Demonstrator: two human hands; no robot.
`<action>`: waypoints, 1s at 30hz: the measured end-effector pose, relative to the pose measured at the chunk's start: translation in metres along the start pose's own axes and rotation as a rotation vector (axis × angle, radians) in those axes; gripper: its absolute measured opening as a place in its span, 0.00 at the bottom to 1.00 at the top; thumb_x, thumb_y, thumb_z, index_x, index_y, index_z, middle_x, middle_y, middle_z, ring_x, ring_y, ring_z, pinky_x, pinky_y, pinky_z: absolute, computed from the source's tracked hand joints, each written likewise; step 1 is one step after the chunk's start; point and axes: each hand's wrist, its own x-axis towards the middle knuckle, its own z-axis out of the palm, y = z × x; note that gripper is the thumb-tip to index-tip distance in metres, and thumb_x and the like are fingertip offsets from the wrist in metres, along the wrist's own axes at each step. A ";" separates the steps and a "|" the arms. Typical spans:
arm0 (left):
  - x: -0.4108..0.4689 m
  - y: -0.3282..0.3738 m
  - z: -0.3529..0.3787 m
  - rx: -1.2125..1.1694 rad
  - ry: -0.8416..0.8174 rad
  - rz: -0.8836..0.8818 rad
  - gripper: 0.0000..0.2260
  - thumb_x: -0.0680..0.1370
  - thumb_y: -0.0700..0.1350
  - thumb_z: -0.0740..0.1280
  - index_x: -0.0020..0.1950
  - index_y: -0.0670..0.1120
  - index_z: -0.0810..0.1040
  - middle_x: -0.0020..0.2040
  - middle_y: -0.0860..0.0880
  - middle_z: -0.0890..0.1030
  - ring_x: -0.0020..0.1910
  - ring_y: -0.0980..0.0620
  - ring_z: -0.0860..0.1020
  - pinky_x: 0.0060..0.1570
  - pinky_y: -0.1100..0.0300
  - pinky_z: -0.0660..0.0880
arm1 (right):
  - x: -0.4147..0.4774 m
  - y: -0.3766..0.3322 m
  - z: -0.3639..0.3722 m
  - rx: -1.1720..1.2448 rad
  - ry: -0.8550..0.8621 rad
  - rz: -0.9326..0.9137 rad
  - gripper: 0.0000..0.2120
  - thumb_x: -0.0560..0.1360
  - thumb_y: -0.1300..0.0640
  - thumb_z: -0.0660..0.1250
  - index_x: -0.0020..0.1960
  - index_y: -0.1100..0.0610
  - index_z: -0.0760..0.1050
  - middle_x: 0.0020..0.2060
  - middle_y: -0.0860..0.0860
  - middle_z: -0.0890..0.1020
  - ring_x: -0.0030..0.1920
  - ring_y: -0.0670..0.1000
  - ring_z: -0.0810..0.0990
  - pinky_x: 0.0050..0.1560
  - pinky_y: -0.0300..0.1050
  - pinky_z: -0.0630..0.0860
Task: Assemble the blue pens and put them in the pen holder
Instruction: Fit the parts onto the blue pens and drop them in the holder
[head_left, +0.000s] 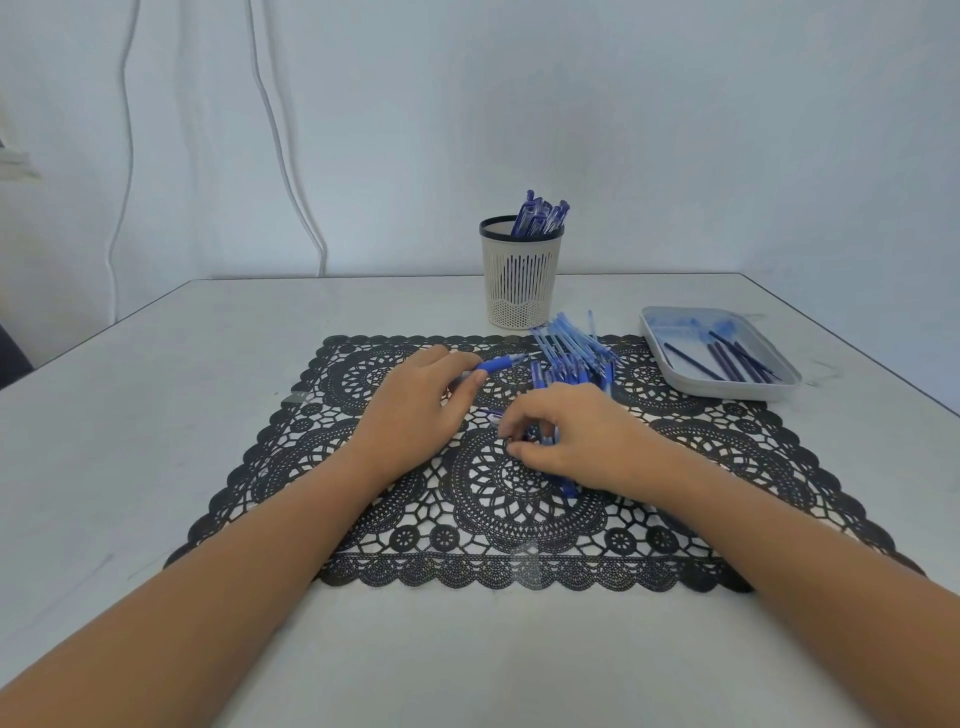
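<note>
While both bare forearms reach in from the near edge of the pale surface (156, 441), they cross the scalloped front border of a black lace mat (519, 525) that lies flat at its middle. Above the mat's central rosette the right hand (571, 436) is palm down, its fingers (524, 421) curled onto a few small blue pen pieces (567, 486) lying on the lace; whether they actually pinch one I cannot tell, since the hand covers most of them. Just to the left and slightly farther off, the left hand (415, 400) has its fingers clenched round a blue pen (498, 362), which it holds low over the mat. The grip section and clear tip stick out past the thumb, pointing right toward the parts.

Beyond the right hand, at the mat's far right edge, a loose pile (571, 353) of blue barrels and pale translucent tubes lies crisscrossed, with some ends overhanging the lace. Right of it, off the mat, sits a shallow grey tray (675, 382) holding several dark refills (737, 361) laid roughly parallel.

Farther back, near the far edge, the pen holder (519, 280) stands upright, cream with slotted sides and a dark rim, just behind the pile. Several assembled pens (540, 213) lean inside it, caps up. Behind it is a plain white wall (727, 130), with thin white cables (280, 156) hanging at the left.
</note>
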 end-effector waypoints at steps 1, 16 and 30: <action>0.000 0.000 0.000 0.000 -0.001 0.002 0.21 0.76 0.55 0.53 0.56 0.44 0.78 0.40 0.48 0.78 0.40 0.52 0.73 0.42 0.59 0.70 | 0.000 0.001 0.000 -0.001 0.002 -0.005 0.08 0.74 0.57 0.68 0.52 0.53 0.79 0.41 0.40 0.77 0.37 0.31 0.72 0.41 0.23 0.67; 0.000 0.004 0.000 0.041 -0.045 0.146 0.17 0.78 0.52 0.56 0.54 0.44 0.79 0.39 0.52 0.75 0.39 0.55 0.71 0.41 0.59 0.69 | 0.003 0.014 -0.010 0.003 0.381 0.062 0.07 0.75 0.57 0.67 0.52 0.54 0.78 0.43 0.45 0.77 0.42 0.42 0.73 0.44 0.28 0.67; 0.001 0.000 0.001 0.033 -0.013 -0.042 0.18 0.77 0.54 0.56 0.56 0.45 0.79 0.41 0.49 0.78 0.42 0.53 0.74 0.43 0.60 0.69 | 0.003 0.072 -0.049 0.550 0.822 0.514 0.08 0.74 0.61 0.61 0.39 0.51 0.72 0.34 0.48 0.74 0.38 0.49 0.72 0.40 0.45 0.71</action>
